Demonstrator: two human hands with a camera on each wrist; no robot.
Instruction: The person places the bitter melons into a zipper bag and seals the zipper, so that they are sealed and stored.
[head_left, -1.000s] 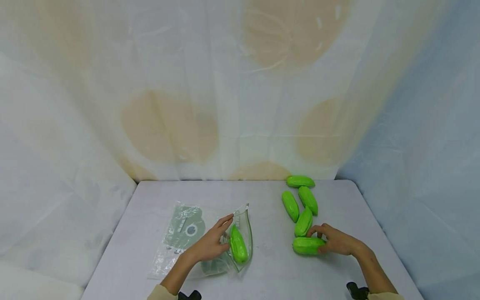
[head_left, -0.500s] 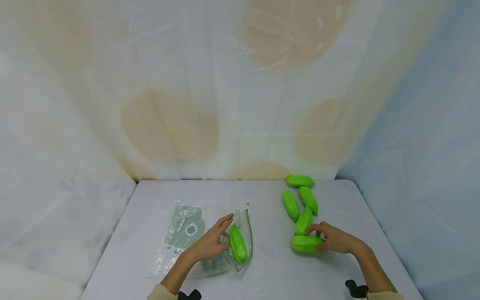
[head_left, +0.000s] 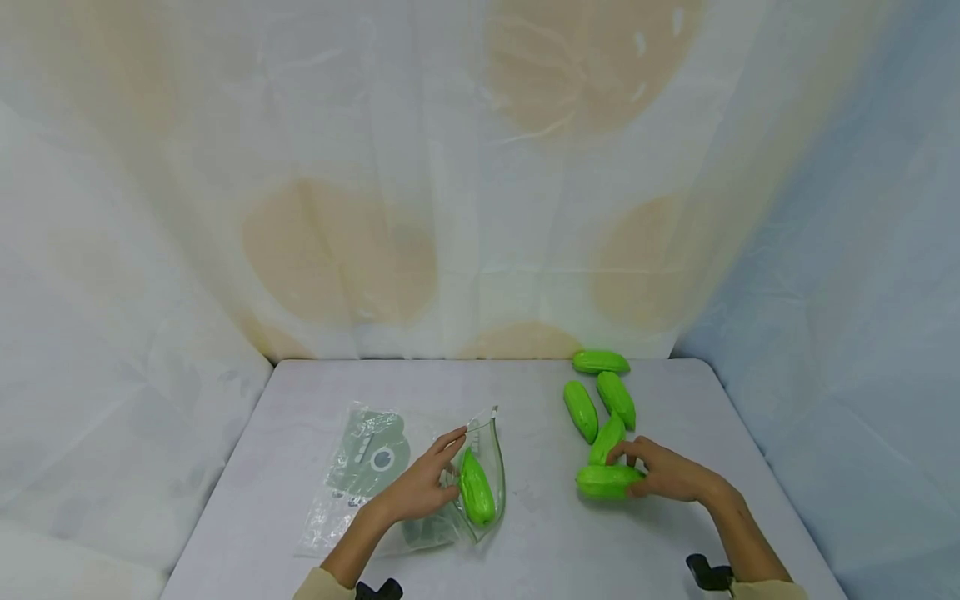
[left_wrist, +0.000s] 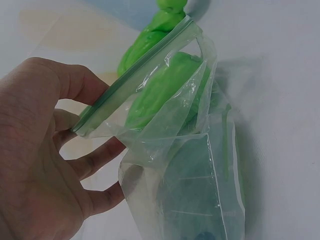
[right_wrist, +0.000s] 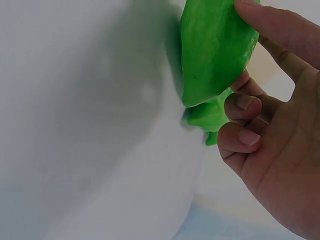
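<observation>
My left hand [head_left: 423, 487] holds the mouth of a clear zip bag [left_wrist: 150, 125] with a green zip strip, its fingers at the edges of the opening. Just inside that mouth lies one bright green ribbed gourd [head_left: 476, 490], seen through the film in the left wrist view. At the right, my right hand [head_left: 670, 472] pinches a second green gourd [head_left: 600, 482] between thumb and fingers, close over the table. In the right wrist view this gourd [right_wrist: 215, 50] casts a broad shadow, and the ring and little fingers are curled beside it.
Several more green gourds, such as a slanted one [head_left: 581, 412] and a far one [head_left: 600, 361], lie toward the back right of the white table [head_left: 525, 533]. The bag's printed part [head_left: 371, 454] spreads flat at left. Patterned curtains [head_left: 480, 208] enclose the back and sides.
The right hand has shifted slightly left and away from me with the gourd in its fingers. The left hand and the bag have stayed put.
</observation>
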